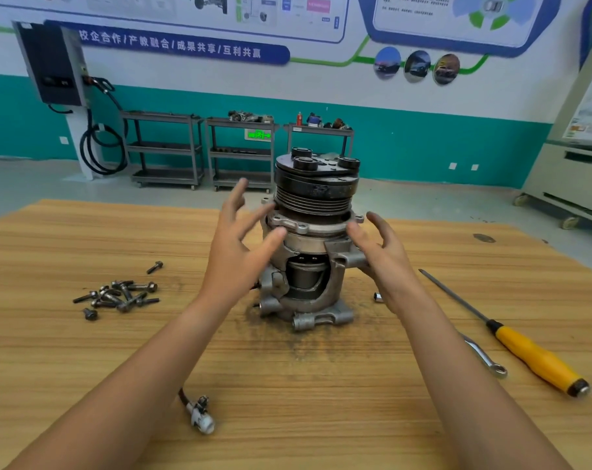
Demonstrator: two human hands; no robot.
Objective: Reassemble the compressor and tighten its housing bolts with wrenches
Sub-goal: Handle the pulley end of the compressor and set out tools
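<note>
The compressor (313,239) stands upright at the middle of the wooden table (288,385), its black grooved pulley on top and its grey cut-away housing below. My left hand (240,245) hovers at its left side with fingers spread, fingertips near the flange. On the compressor's right, my right hand (381,256) is held open, close to the housing lug. Neither hand holds anything. A pile of several housing bolts (118,295) lies on the table to the left. A wrench (484,359) lies to the right, partly hidden by my right forearm.
A yellow-handled screwdriver (511,337) lies at the right. A small socket (377,296) sits by my right wrist. A white plug on a short cable (199,417) lies near the front. Dark grit surrounds the compressor's base. Metal carts (165,149) stand by the far wall.
</note>
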